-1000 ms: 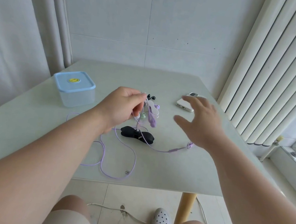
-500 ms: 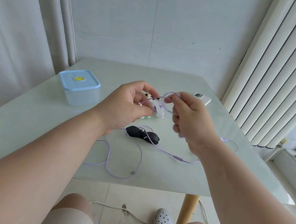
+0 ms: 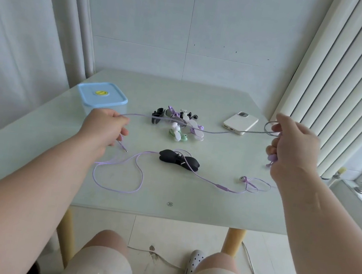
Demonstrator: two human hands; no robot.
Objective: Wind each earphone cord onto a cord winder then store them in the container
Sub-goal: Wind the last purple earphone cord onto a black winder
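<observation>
- While you hold your hands wide apart above the table point(image 3: 203, 98), a purple earphone cord point(image 3: 213, 132) runs taut between them, passing over the heap at the middle.
- Your left hand point(image 3: 104, 126) has its fingers curled round the cord's plug end. The metal jack point(image 3: 123, 148) pokes out below the fist, angled down toward the tabletop.
- Your right hand point(image 3: 294, 149) pinches the other end. A small loop of cord stands up beside the fingertips, and the purple earbuds point(image 3: 272, 159) hang under the palm.
- Nearer you, a second purple earphone cord point(image 3: 117, 175) lies loose on the table. It curls in wide loops on the left, crosses the black cord winder point(image 3: 179, 159) and ends at a single earbud point(image 3: 243, 179) on the right. Whether it is clipped into that winder, you cannot tell.
- Behind the black winder sits a pile of winders and earphones point(image 3: 177, 122), with black, white, green and purple pieces heaped together.
- At the far left of the table stands the container point(image 3: 102, 97), translucent with its blue lid on, just behind your left hand.
- A white phone point(image 3: 240, 123) lies face down at the far right, below the taut cord.
- A pale curtain point(image 3: 29, 25) hangs on the left and vertical blinds point(image 3: 344, 78) on the right.
</observation>
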